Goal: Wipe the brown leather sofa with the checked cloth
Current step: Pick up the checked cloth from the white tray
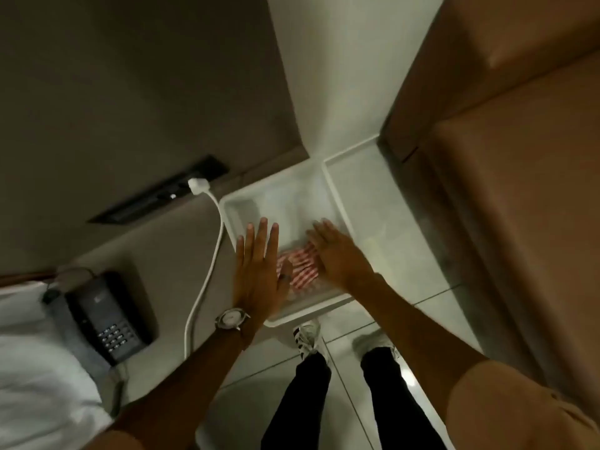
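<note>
The cloth [300,267] lies crumpled at the near edge of the white tray [242,203], untouched by the sofa [519,190]. Both hands hover flat: left [259,271], right [337,258], fingers spread, gripping nothing. Pickup seems next: close on it, then carry it right.

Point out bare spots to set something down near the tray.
Free: the far half of the white tray beyond the checked cloth, and floor between tray and sofa. Crowded: the ledge with telephone and cable.
</note>
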